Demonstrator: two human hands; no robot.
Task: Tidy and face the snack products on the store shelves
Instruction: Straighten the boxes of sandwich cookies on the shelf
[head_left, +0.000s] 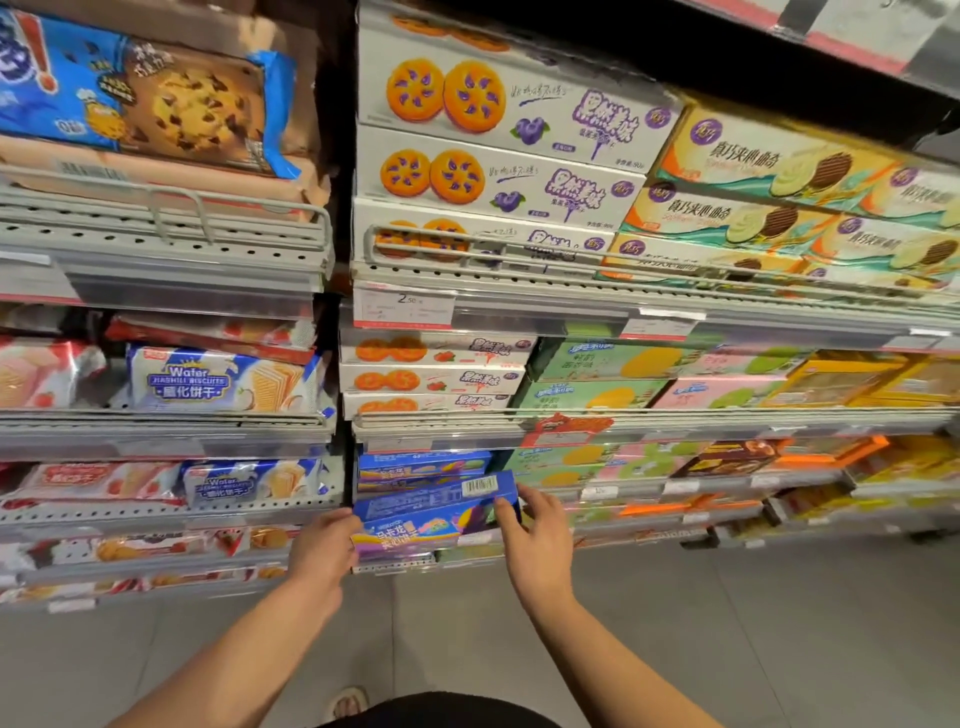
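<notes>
Head view: both hands meet on a blue box (436, 506) at the front edge of a low shelf (395, 566), just right of the dark upright between the two shelf bays. The left hand (324, 545) grips the box's left end, fingers curled behind it. The right hand (535, 538) holds the right end, thumb on the front face and fingers wrapped round the corner. The box is tilted, its barcode side turned up and its purple-and-blue front facing out. Behind it, on the same shelf, more blue boxes (423, 467) lie stacked flat.

Two shelves above that, the white boxes (498, 135) with orange biscuits printed on them are stacked three high behind a wire rail (467, 249). Just beside them to the right sit yellow-green boxes (779, 208), also stacked. A price tag (402, 306) reading 2.50 hangs on the shelf lip below.

The next shelf down holds more white biscuit boxes, then green boxes (597, 379), pink ones and yellow ones farther right.

In the left bay, a blue cookie bag (145, 98) lies on brown packs on the top shelf. Below it, wafer bags (223, 382) rest on two shelves, with red-and-white bags (41, 371) to their left.

The floor (727, 623) is grey tile.
</notes>
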